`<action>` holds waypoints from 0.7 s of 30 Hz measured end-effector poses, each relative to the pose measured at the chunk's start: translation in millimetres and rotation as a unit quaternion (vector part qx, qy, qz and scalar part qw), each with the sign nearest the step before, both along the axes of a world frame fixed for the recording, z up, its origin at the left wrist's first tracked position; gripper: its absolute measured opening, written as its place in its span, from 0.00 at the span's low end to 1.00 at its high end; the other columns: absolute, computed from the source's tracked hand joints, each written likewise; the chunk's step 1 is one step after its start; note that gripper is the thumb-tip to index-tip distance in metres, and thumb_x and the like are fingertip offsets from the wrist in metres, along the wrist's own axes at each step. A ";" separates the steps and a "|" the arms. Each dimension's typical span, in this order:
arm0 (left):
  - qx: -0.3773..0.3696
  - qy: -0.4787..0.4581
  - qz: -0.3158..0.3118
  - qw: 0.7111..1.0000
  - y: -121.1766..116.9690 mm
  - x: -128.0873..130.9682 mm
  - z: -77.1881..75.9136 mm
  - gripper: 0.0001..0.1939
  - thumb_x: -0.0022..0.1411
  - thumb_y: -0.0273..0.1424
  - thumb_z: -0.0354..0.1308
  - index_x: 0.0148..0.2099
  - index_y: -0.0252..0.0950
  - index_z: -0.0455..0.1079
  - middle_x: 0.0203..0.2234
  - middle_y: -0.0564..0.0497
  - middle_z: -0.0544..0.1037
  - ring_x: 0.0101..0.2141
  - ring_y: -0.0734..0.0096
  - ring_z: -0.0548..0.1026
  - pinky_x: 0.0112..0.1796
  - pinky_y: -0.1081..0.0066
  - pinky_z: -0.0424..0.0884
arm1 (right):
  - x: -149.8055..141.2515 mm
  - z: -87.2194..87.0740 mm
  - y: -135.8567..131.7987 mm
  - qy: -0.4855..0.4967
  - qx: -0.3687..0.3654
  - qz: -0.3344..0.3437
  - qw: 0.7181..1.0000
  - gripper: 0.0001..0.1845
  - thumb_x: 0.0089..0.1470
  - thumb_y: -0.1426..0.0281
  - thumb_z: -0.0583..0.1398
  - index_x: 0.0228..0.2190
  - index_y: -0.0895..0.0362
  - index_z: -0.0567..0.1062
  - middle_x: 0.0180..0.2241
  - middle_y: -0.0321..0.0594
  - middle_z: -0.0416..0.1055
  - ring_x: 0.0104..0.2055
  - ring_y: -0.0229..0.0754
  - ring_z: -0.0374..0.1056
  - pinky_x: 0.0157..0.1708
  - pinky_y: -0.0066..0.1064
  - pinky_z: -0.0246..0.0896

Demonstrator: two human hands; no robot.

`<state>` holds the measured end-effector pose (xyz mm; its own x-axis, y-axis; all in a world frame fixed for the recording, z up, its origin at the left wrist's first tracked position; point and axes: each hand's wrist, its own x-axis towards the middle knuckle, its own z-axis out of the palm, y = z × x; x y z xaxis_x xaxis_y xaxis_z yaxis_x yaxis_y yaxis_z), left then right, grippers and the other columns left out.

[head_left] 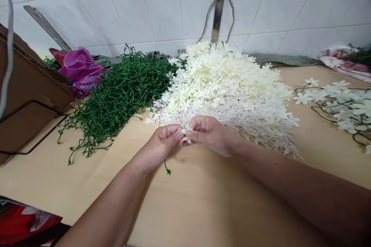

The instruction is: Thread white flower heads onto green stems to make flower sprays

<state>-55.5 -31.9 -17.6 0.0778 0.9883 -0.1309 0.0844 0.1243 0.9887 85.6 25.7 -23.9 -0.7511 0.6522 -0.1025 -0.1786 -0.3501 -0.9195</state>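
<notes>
My left hand [165, 141] and my right hand [210, 135] meet at the front edge of a heap of white artificial flowers [223, 81]. Between their fingertips is a small white flower [185, 135], which my right hand pinches. A green plastic stem [167, 168] hangs below my left hand, its budded end dangling free; the closed left fingers hide its upper part. Whether stem and flower are joined is hidden by the fingers. To the left of the flowers lies a tangled pile of green stems [124, 88]. Thin whitish strands [246, 119] spread along the heap's front.
Flowers on green stems [344, 104] lie at the right. A cardboard box [26, 85], a black wire frame [31, 102] and a purple plastic bag [82, 71] stand at the left. Metal brackets [218, 15] are on the tiled wall [162, 4] behind the table [185, 208].
</notes>
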 end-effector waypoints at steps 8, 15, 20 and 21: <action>-0.010 -0.012 0.016 1.000 0.9 0.8 -1.2 0.18 0.50 0.43 0.54 0.21 0.33 0.59 0.11 0.59 0.55 0.15 0.84 0.47 0.17 0.77 0.41 | 1.2 -6.6 1.5 0.058 -0.053 0.026 0.997 0.19 0.31 0.66 0.67 0.20 0.60 0.63 0.16 0.30 0.68 0.23 0.32 0.68 0.28 0.26 0.61; -0.008 -0.010 0.005 1.000 0.5 2.5 -0.6 0.18 0.50 0.41 0.54 0.20 0.32 0.59 0.13 0.56 0.61 0.15 0.85 0.49 0.17 0.78 0.42 | 1.7 -10.0 4.6 0.044 -0.044 0.034 0.997 0.17 0.30 0.66 0.67 0.18 0.61 0.65 0.16 0.31 0.69 0.23 0.31 0.67 0.33 0.29 0.63; -0.010 0.002 0.011 1.000 0.2 3.4 -2.4 0.18 0.48 0.42 0.55 0.20 0.32 0.59 0.12 0.58 0.58 0.15 0.84 0.48 0.17 0.77 0.42 | 0.8 -9.3 2.4 0.032 -0.035 0.018 0.999 0.18 0.29 0.66 0.67 0.17 0.61 0.64 0.15 0.30 0.68 0.23 0.32 0.68 0.32 0.28 0.64; -0.011 0.003 0.010 1.000 0.6 3.8 -2.5 0.18 0.48 0.43 0.56 0.20 0.33 0.59 0.12 0.58 0.58 0.15 0.84 0.48 0.17 0.77 0.42 | 0.6 -8.8 1.8 0.028 -0.036 0.015 0.999 0.18 0.28 0.66 0.67 0.17 0.61 0.64 0.16 0.30 0.68 0.23 0.31 0.68 0.31 0.28 0.64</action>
<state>-51.7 -31.4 -20.1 0.0565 0.9865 -0.1538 0.0867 0.1486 0.9851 86.2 27.5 -32.7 -0.7756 0.6223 -0.1057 -0.2179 -0.4212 -0.8804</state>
